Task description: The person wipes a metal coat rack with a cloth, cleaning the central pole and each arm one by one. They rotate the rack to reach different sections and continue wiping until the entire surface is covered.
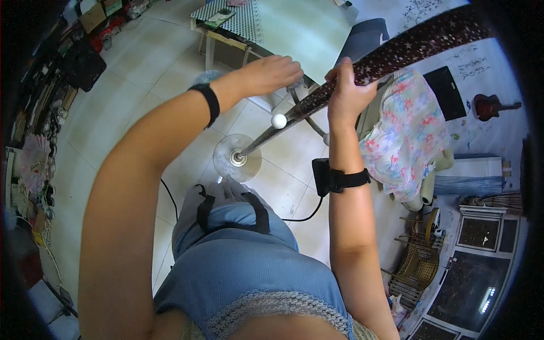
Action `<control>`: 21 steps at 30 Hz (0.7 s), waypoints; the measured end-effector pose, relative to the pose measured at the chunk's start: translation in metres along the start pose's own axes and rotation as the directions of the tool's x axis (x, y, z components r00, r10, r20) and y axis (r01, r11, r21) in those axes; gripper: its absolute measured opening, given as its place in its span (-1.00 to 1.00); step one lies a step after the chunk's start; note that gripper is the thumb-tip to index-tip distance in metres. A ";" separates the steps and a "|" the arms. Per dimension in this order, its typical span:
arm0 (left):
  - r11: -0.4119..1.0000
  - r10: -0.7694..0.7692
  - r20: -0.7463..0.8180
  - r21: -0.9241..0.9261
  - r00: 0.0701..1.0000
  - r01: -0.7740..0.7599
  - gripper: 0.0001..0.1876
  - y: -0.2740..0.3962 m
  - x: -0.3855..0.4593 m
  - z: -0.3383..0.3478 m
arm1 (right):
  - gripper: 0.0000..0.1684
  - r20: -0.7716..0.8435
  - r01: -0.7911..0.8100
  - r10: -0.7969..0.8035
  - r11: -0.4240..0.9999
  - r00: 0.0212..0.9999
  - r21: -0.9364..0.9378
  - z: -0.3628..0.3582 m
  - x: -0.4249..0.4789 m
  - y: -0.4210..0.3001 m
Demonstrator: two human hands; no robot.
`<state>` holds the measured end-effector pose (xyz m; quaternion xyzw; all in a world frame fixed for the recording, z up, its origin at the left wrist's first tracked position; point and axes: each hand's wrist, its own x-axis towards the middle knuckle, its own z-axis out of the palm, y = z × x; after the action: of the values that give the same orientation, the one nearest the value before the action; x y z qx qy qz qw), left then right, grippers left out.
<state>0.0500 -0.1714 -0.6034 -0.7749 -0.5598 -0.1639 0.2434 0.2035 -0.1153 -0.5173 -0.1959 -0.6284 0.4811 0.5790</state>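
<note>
A dark metal coat-stand pole (pixel 312 102) with a star-speckled finish rises from a round, pale base (pixel 223 163) on the floor, its upper part coming close to the camera at the upper right. My right hand (pixel 352 91) is wrapped around the pole, thumb up. Left of it, my left hand (pixel 274 75) is curled over the upper end of a curved metal hook arm (pixel 313 126), whose grey knob shows just below the fingers. A white ball tip (pixel 279 121) stands in front of the pole, lower down. The fingers' undersides are hidden.
Beyond my hands stands a table (pixel 304 32) with a dotted cloth edge. A sofa with a flowered cover (pixel 406 131) is at right, near a bamboo chair (pixel 418 265). Shelves of clutter (pixel 42 127) line the left. A black cable (pixel 306 217) hangs from my right wrist strap.
</note>
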 end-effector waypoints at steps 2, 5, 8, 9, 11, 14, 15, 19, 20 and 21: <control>0.992 0.105 0.040 0.068 0.994 -0.108 -0.87 -0.012 0.013 -0.002 | -0.74 0.017 -0.018 0.018 1.000 1.000 0.024 0.003 -0.002 -0.007; 0.998 0.057 0.295 -0.004 0.954 -0.058 -0.91 -0.017 0.031 -0.008 | -0.75 0.018 0.037 -0.036 0.999 0.999 -0.031 0.006 -0.003 0.001; 0.990 0.139 0.386 -0.073 0.912 -0.119 -0.93 -0.024 0.038 -0.003 | -0.79 0.025 0.065 -0.063 0.995 0.998 -0.071 0.008 -0.006 0.000; 0.989 0.145 0.451 -0.079 0.881 -0.123 -0.92 -0.026 0.044 -0.007 | -0.79 0.027 0.068 -0.066 0.994 0.997 -0.080 0.011 -0.007 -0.003; 0.998 0.055 0.617 -0.059 0.785 -0.024 -0.81 -0.020 0.057 -0.012 | -0.80 0.012 0.052 -0.052 0.996 0.999 -0.066 0.012 -0.008 -0.005; 0.989 -0.079 0.772 -0.018 0.630 0.147 -0.82 -0.018 0.069 -0.015 | -0.81 0.018 0.057 -0.055 0.994 0.998 -0.095 0.012 -0.007 -0.004; 0.977 -0.117 0.824 -0.005 0.555 0.212 -0.84 -0.019 0.075 -0.018 | -0.81 0.018 0.058 -0.056 0.993 0.998 -0.105 0.012 -0.007 -0.004; 0.702 0.052 0.996 -0.090 0.075 0.707 -0.72 -0.046 0.086 -0.009 | -0.81 -0.018 0.035 -0.038 0.988 0.999 -0.150 0.016 -0.008 -0.008; 0.491 0.179 0.980 -0.170 0.092 0.854 -0.67 -0.057 0.075 0.001 | -0.81 -0.037 0.041 -0.047 0.991 0.998 -0.127 0.018 -0.008 -0.007; 0.241 0.298 0.945 -0.212 0.136 0.947 -0.62 -0.063 0.060 0.007 | -0.81 -0.023 0.056 -0.060 0.990 0.998 -0.128 0.018 -0.007 -0.006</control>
<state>0.0091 -0.1042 -0.5659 -0.4658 -0.5882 -0.0099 -0.6611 0.1908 -0.1310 -0.5137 -0.2204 -0.6555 0.4202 0.5874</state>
